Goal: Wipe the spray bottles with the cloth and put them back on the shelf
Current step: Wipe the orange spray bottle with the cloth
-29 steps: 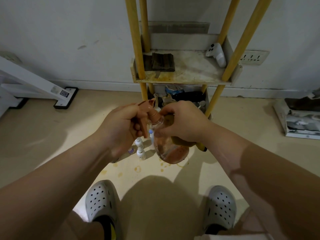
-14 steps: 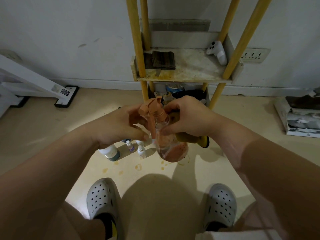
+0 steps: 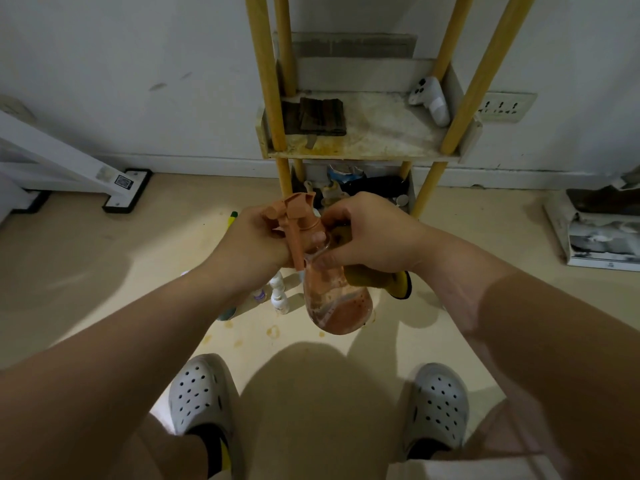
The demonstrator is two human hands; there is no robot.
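Step in hand: wiping, mid-task. Left hand (image 3: 249,244) curled tight round the trigger head of the orange spray bottle (image 3: 337,306), which hangs in the air in front of the person, over the floor and below the shelf. Right hand (image 3: 367,233) grips the yellow cloth (image 3: 377,278), bunched under the palm, with thumb and fingers closed at the bottle's neck. The cloth seems to be working the neck and shoulder, and the belly looks smeared and not yet done.

Next move, as a judgement: slide the cloth down round the body while the left hand steadies or turns the head, then lift the bottle to the shelf (image 3: 381,147). Wet plastic may slip, so the head needs a firm hold.

Room, left to right: a white stand foot (image 3: 126,188) on the pale floor (image 3: 104,271), which is spotted with stains. Small white bottles (image 3: 278,296) stand near the shelf legs. On the stained shelf board lie a dark folded cloth (image 3: 322,116) and a white controller (image 3: 431,98). There is a wall socket (image 3: 502,107) beyond, and a stack of papers (image 3: 602,237) at the far right.
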